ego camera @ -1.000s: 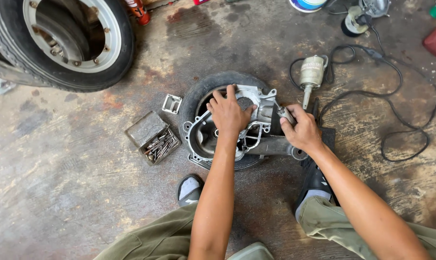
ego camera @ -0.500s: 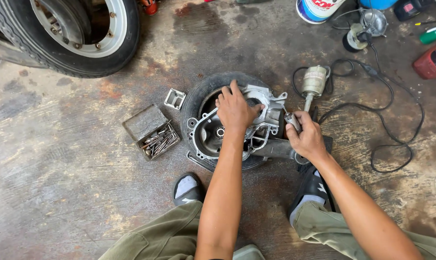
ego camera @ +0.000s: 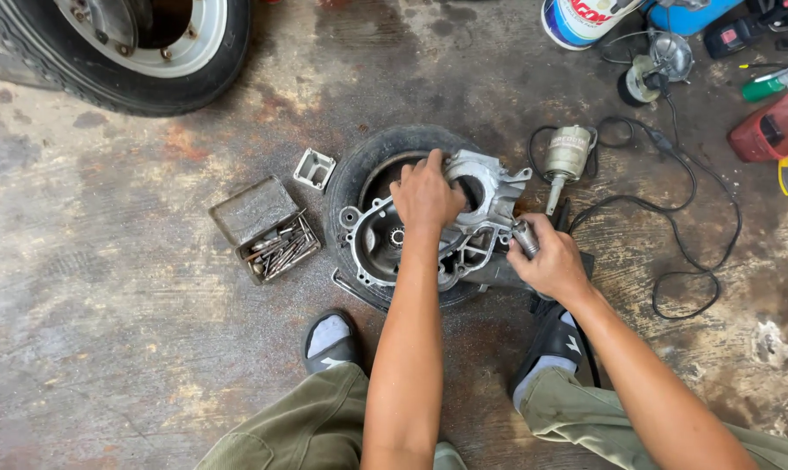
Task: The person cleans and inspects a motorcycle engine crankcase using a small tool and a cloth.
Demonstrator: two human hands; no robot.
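Note:
A grey aluminium engine case rests on a small black tyre lying flat on the concrete floor. My left hand presses down on the top of the case, fingers spread over it. My right hand is closed around a small metal cylindrical tool held against the case's right edge.
An open metal tin of bits and a small square metal part lie left of the tyre. A corded die grinder with a black cable lies to the right. A large wheel stands at top left. Cans and tools sit at top right.
The view has shifted slightly, so everything sits a little lower and further left. Both hands stay on the case and the tool, much as before.

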